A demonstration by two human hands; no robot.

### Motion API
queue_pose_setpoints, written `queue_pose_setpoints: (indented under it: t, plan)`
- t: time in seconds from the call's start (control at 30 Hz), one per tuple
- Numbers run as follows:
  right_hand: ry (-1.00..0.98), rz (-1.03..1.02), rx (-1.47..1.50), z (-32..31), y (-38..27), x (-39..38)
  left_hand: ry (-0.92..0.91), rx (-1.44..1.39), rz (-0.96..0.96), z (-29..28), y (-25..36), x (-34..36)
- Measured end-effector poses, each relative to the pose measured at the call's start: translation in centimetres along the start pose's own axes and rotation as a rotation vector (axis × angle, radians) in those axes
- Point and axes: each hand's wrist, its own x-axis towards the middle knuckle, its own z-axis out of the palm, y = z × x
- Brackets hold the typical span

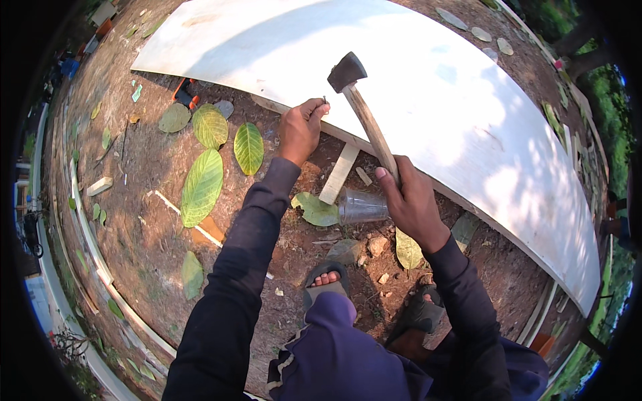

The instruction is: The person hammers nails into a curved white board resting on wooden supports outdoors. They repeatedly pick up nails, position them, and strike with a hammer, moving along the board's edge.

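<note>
My right hand [416, 204] is wrapped round the wooden handle of a hatchet [370, 123]. Its dark metal head is raised over a large pale plywood sheet [281, 40]. At the sheet's near edge, my left hand [302, 130] pinches a small dark nail [325, 101] between thumb and fingertips. The nail looks upright, but whether its point touches the wood I cannot tell. A wooden batten runs under this edge of the sheet. Below my right hand a clear plastic cup [362, 206] lies on its side, beside a short wooden piece [340, 174].
Large green and yellow leaves [202, 187] lie on the brown dirt at left. An orange and black tool [184, 93] rests by the sheet's left edge. Long thin wood strips [100, 260] stretch along the far left. My sandalled feet [326, 279] are close below the sheet.
</note>
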Motion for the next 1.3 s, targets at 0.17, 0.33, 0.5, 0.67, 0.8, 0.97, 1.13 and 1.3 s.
queue_pose_setpoints:
  t: [0.17,0.33,0.5,0.67,0.8,0.97,1.13,1.3]
  plan:
    - [-0.012,0.036,-0.066,0.4,0.4,1.2,-0.056,0.060,-0.038,-0.1,0.6,0.3]
    - [-0.008,0.026,-0.071,0.3,-0.5,2.2,-0.010,-0.038,0.042,-0.1,-1.8,0.7]
    - [-0.080,0.053,-0.114,0.4,-0.5,2.5,-0.029,0.008,0.047,-0.2,-1.4,0.8]
    - [-0.117,0.049,-0.162,0.2,-0.6,2.6,-0.097,0.128,-0.075,-0.4,-0.3,0.8]
    - [0.023,-0.029,-0.094,-0.3,-2.1,3.1,-0.078,0.065,0.030,-0.5,-0.9,0.7]
    - [0.107,-0.072,-0.123,0.3,-2.0,3.0,-0.103,0.094,0.007,-0.9,-1.2,0.6]
    - [0.027,-0.121,-0.262,1.1,2.2,2.2,-0.144,0.094,-0.034,-0.4,0.3,0.9]
    - [0.062,-0.052,-0.116,-0.4,-2.9,3.6,-0.030,0.100,0.070,-0.6,-1.7,0.5]
